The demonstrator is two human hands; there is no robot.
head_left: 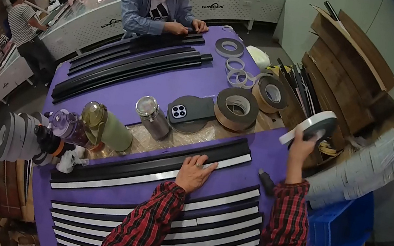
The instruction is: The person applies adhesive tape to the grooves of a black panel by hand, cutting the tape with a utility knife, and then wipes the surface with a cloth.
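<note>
My left hand (194, 172) lies with its fingers stretched out on a long black strip (147, 164) that has a white band of tape (156, 175) along its near edge. Raised at the right of the table, my right hand (301, 151) is closed around a roll of white-faced tape (316, 127). Nearer to me, several black strips with white tape (213, 226) lie side by side in rows; my forearms cover part of them. A small dark object (265, 182) rests on the purple table (271, 144) below my right hand.
Brown tape rolls (236, 109), a phone (178, 112), a metal flask (152, 118) and a green bottle (110, 129) stand mid-table. Across it, a co-worker (156, 8) handles black strips (133, 67). A blue bin (339, 227) and cardboard (341, 64) are at the right.
</note>
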